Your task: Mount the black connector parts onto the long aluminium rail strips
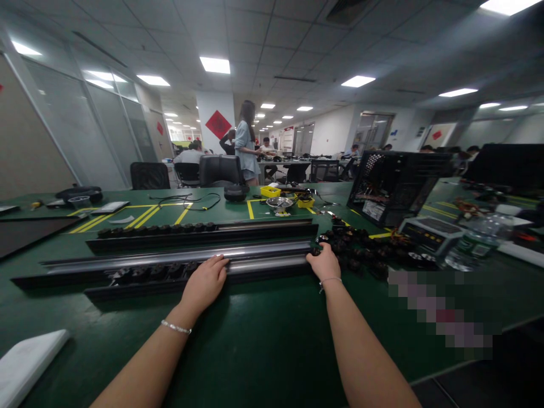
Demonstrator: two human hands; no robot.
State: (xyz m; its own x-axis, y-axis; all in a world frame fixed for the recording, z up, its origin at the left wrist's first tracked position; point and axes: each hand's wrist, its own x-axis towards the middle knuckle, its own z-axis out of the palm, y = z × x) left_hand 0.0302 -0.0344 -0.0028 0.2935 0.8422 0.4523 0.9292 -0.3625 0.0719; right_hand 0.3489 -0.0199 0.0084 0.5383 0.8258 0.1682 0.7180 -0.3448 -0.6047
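Long black channels with shiny inner faces lie crosswise on the green table. My left hand [207, 281] rests on the nearest channel [267, 264], its fingers stretched out along it. Left of that hand, a row of black round parts [155, 272] sits in this channel. At its right end, my right hand [325, 262] has thumb and fingers curled around a small black part [315, 251], whose kind is unclear. A longer channel [127, 260] lies just behind. The back channel [263, 229] also holds several black round parts [170, 228] on its left.
A heap of black parts and wires [361, 249] lies to the right. Beyond stand an open computer case [399, 184], a grey power-supply-like box [431, 233] and a plastic bottle [478, 243]. A metal bowl [279, 204] and yellow trays [271, 191] are behind. A white slab [34, 357] lies front left.
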